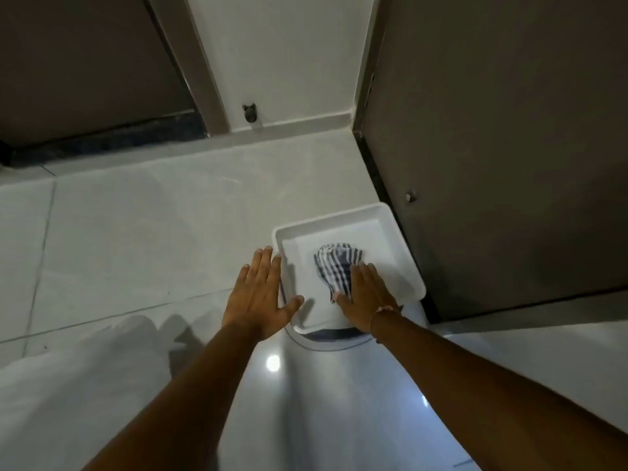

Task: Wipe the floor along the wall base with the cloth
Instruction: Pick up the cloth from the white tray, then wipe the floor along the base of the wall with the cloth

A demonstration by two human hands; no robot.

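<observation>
A striped blue-and-white cloth [334, 266] lies crumpled in a white tray [404, 263] that stands on the pale tiled floor [153, 226]. My right hand [368, 297] reaches into the tray with flat, spread fingers resting on the near edge of the cloth. My left hand [261, 297] is spread flat at the tray's left rim, fingers apart, holding nothing. The wall base [299, 125], a low pale skirting, runs along the far edge of the floor beyond the tray.
A dark door [509, 147] stands right of the tray, its bottom edge close to the tray's right side. A small door stopper [250, 113] sits on the wall above the skirting. A dark opening [85, 79] lies at far left. White fabric [68, 385] covers the near left.
</observation>
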